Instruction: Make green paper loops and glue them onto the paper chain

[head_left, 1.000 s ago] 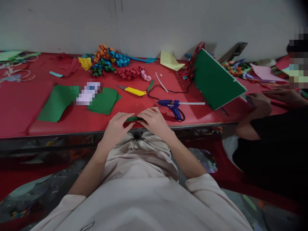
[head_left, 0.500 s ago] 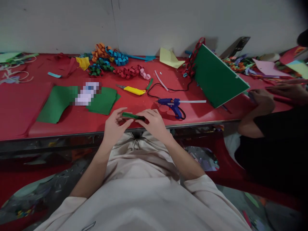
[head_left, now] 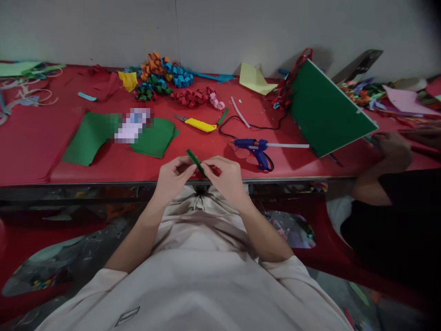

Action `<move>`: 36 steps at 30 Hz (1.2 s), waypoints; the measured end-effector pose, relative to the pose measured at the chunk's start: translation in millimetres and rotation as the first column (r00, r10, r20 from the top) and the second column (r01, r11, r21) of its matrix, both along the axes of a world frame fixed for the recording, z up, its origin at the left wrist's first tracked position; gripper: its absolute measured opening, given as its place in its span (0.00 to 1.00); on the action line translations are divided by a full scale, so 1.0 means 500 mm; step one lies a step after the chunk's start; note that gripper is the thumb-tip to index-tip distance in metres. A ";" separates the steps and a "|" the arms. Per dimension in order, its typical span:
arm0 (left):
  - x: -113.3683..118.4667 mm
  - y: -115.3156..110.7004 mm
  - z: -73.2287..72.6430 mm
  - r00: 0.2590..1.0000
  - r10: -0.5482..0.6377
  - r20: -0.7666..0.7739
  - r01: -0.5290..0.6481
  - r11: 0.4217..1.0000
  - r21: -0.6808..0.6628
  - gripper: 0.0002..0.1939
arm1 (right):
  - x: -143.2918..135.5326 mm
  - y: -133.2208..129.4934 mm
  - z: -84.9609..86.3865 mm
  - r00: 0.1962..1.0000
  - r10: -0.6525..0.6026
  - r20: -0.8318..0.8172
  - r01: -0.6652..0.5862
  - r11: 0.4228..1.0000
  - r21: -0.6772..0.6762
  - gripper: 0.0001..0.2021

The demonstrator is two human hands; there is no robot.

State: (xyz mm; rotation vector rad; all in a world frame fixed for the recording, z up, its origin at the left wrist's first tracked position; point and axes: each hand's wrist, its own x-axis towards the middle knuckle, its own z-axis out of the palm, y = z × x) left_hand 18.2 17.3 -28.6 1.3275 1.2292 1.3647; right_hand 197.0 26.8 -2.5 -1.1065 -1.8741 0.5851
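Narrow green paper strip (head_left: 195, 162), folded flat — tilted diagonally, above the table's near edge

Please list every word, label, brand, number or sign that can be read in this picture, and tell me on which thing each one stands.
No text can be read here.
Small patch on the person's shirt: has a mark, too small and blurred to read.
Pixelated item on the green paper: blurred out, unreadable.
Blue glue gun, yellow utility knife and green strip held in both hands: no lettering visible.
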 end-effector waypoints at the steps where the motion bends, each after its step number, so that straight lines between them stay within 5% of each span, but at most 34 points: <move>1: 0.000 0.000 0.000 1.000 -0.008 -0.007 0.008 1.000 -0.002 0.18 | -0.001 0.000 0.000 1.000 -0.019 0.012 0.019 1.000 0.007 0.09; 10: -0.001 -0.002 -0.003 0.998 -0.057 -0.002 0.057 0.998 -0.029 0.17 | -0.008 -0.007 -0.027 0.975 -0.132 0.181 0.105 0.983 0.150 0.09; 18: 0.005 0.001 -0.003 0.998 0.004 0.062 -0.002 0.999 -0.037 0.16 | 0.001 -0.020 0.009 0.993 0.110 0.044 -0.110 0.994 0.000 0.11; 21: 0.005 0.002 -0.002 0.997 0.026 0.066 -0.023 0.999 -0.039 0.16 | 0.005 -0.012 0.005 0.994 0.106 -0.011 -0.107 0.992 -0.066 0.08; 25: -0.001 0.001 0.012 0.999 -0.053 0.003 0.053 0.998 0.027 0.13 | 0.007 0.000 -0.005 0.997 0.067 -0.029 -0.069 0.993 -0.096 0.05; 30: 0.001 -0.011 0.032 0.996 0.045 -0.083 -0.036 0.993 0.116 0.10 | -0.005 0.003 0.001 0.993 0.113 -0.041 -0.116 0.991 -0.065 0.05; 36: -0.011 -0.026 0.030 0.968 0.079 -0.238 -0.029 0.978 0.205 0.09 | -0.004 0.010 -0.012 0.999 -0.008 0.050 0.006 0.999 0.035 0.06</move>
